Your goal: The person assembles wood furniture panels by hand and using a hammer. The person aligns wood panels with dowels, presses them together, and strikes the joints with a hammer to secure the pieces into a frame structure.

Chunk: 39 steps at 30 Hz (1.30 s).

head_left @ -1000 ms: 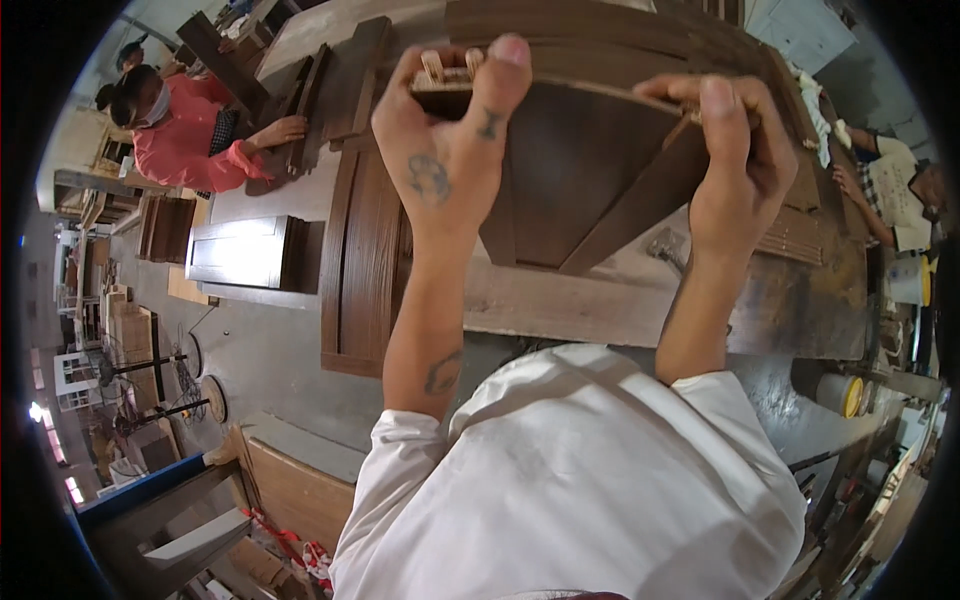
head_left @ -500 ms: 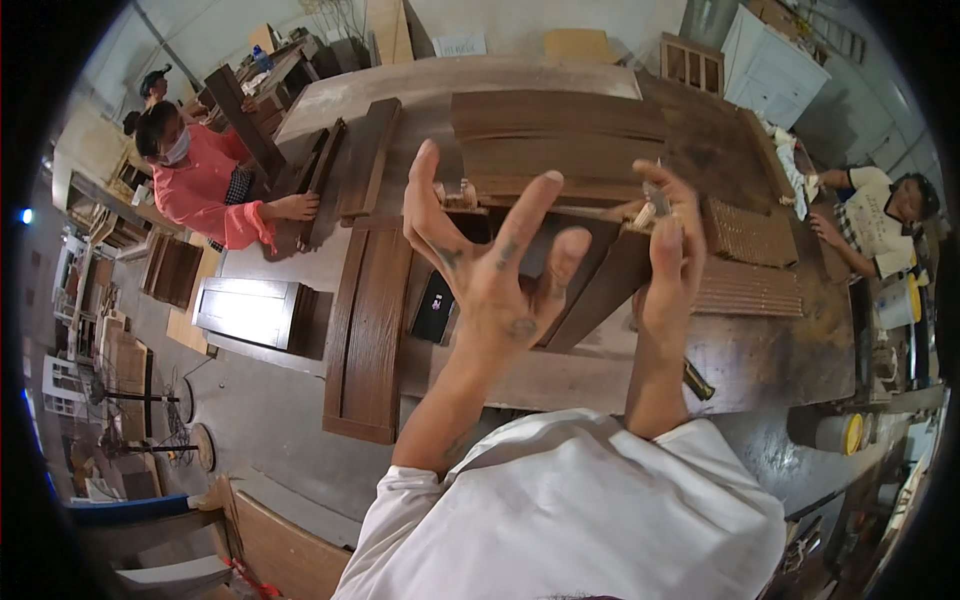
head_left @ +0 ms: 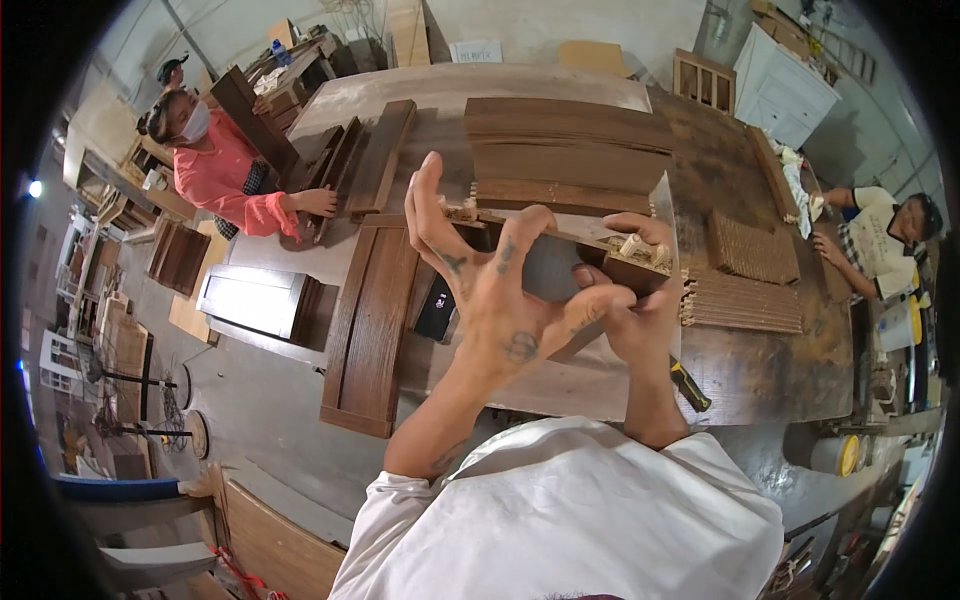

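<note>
My right hand [head_left: 640,310] grips the end of a dark brown wooden rail [head_left: 636,272], fingers curled over the far side and thumb at the near side. Pale dowels [head_left: 632,246] stick out of that end. My left hand [head_left: 490,300] is spread in front of the rail, index finger bent and thumb reaching toward my right thumb; nothing shows in its grasp. Beyond its fingers, more pale dowels [head_left: 462,210] show at another dark wooden end. The left hand hides much of the wood between. A black phone [head_left: 436,310] lies beside my left wrist.
A board stack [head_left: 570,150] lies ahead on the table; slat stacks [head_left: 752,252] are at right. A framed panel [head_left: 362,340] overhangs the near edge. By my right forearm lies a yellow-and-black handled tool [head_left: 690,386]. Co-workers stand left, one holding a board [head_left: 254,125], and right.
My right hand has come down and turned, bringing the doweled rail end into plain view. A small pointed thing at its fingertips no longer shows. My left index finger has bent and its thumb stretched rightward.
</note>
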Motion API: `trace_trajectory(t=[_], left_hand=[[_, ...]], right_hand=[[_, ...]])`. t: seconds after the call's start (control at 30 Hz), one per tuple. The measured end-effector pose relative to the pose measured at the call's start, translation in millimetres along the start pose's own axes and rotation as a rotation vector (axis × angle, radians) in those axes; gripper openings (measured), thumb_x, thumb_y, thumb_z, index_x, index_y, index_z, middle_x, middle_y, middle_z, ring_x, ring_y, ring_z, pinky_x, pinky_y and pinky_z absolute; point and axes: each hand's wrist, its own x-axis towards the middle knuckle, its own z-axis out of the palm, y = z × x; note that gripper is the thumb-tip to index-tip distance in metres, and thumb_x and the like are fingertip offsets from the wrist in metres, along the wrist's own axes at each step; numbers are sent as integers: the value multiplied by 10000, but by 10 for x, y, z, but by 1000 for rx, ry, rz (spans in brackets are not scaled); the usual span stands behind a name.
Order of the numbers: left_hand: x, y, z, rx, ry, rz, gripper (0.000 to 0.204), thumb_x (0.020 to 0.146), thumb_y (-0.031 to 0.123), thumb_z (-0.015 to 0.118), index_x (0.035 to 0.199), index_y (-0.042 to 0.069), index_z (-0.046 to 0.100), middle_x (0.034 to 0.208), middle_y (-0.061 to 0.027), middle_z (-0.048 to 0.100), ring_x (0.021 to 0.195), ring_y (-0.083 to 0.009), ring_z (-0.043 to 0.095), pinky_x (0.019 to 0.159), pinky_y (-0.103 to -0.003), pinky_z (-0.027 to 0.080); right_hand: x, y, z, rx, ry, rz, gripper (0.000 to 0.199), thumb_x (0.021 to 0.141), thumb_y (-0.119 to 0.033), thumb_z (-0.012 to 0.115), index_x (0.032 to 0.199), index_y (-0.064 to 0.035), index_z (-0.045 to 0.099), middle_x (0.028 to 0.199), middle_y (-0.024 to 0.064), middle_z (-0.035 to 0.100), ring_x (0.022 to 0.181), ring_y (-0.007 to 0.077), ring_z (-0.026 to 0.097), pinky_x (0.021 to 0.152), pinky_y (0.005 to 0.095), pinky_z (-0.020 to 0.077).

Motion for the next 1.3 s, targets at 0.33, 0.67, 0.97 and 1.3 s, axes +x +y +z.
trace_trajectory(t=[0.33, 0.67, 0.97, 1.3], left_hand=[[-97, 209, -22, 131, -31, -102, 991, 574, 805, 666, 1218, 91, 428, 1468, -395, -78, 1350, -583, -52, 1011, -712, 86], [-220, 201, -211, 36, 11, -82, 931, 659, 774, 615, 1243, 82, 400, 1465, -412, -83, 1323, -627, -38, 994, -730, 75], [-167, 177, -74, 29, 12, -66, 966, 604, 757, 685, 1262, 113, 395, 1485, -368, -109, 1338, -608, -59, 989, -733, 73], [-7, 179, 164, 76, -38, -46, 933, 585, 764, 705, 1178, 100, 426, 1486, -348, -66, 1357, -557, -76, 1022, -719, 78]], right_hand=[[-331, 217, -85, -220, -21, -156, 578, 694, 26, 703, 1212, -19, 451, 1009, 70, 547, 882, 119, 546, 747, 250, 481], [-1344, 2035, -1372, -1004, -5, 203, 491, 759, -112, 662, 1207, -37, 476, 1079, 133, 541, 918, 238, 559, 769, 358, 479], [-1730, 2896, -2543, -1738, 3, 365, 427, 823, -235, 628, 1198, -69, 508, 1169, 194, 531, 962, 355, 576, 789, 458, 482], [-1974, 2574, -2554, -1386, -111, 507, 243, 825, -157, 603, 1049, -69, 574, 981, 227, 594, 888, 412, 587, 733, 471, 473]])
